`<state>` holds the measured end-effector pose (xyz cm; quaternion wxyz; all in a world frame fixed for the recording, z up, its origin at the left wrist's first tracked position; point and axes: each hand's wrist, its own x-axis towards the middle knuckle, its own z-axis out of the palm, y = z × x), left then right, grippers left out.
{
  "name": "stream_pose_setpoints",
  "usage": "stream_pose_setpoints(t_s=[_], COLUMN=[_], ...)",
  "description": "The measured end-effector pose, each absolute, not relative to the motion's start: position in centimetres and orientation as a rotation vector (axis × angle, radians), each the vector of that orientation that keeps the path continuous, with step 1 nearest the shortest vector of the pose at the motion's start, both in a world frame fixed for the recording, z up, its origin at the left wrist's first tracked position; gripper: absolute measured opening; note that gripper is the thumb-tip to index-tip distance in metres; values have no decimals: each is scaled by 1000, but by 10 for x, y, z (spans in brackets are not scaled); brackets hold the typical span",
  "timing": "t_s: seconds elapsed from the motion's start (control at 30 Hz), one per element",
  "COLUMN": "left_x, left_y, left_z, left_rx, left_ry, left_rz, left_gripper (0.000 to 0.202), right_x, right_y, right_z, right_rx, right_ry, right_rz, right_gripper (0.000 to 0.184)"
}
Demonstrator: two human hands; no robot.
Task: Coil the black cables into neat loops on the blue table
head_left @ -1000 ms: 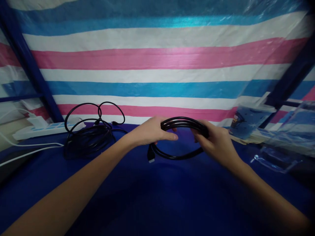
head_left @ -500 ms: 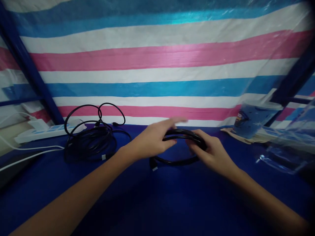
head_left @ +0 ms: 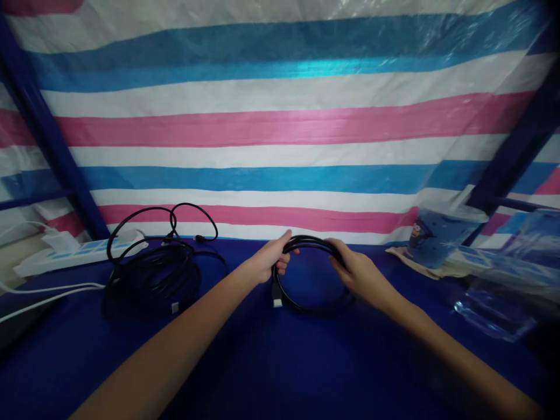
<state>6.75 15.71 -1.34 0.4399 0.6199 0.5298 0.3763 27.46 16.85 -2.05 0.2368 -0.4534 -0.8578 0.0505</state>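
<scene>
A black cable [head_left: 306,310] is wound into a round coil, its lower side resting on or close to the blue tabletop. On the coil's upper left, my left hand [head_left: 273,258] is closed, thumb up and fingers curled round the strands. Opposite it, my right hand [head_left: 356,268] grips the upper right of the same coil; its fingertips are partly hidden behind the strands. A plug with a pale metal end, looking like an HDMI connector [head_left: 277,297], hangs down at the coil's left, just below my left hand.
Left of my forearm lies a tangled heap of black cables [head_left: 151,277]. Behind it is a white power strip [head_left: 83,255] with a plugged-in charger. At right stand a lidded cup [head_left: 440,239] with a straw and a clear plastic container [head_left: 494,312]. A striped sheet [head_left: 262,128] hangs behind the table.
My left hand has gone from loosely spread fingers to a closed hold on the coil. The coil now shows as a rounder, more open ring. The view has tilted up slightly.
</scene>
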Motion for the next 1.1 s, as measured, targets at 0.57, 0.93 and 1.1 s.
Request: stream_pose_setpoints(t_s=[0.57,0.93,1.1], left_x=[102,90,78], left_y=[222,199,155], left_z=[-29,-21,-11], left_rx=[2387,2296,2261], left_ry=[1570,1739,1883], left_rz=[419,498,506], left_gripper=[15,28,39], right_x=[292,307,322], right_y=[206,225,224], right_z=[-37,-48,-47], right_rx=[-1731,-1641,-1517], right_ry=[-2378,-2360,-2353], right_rz=[-32,-40,-188], right_gripper=[42,42,44])
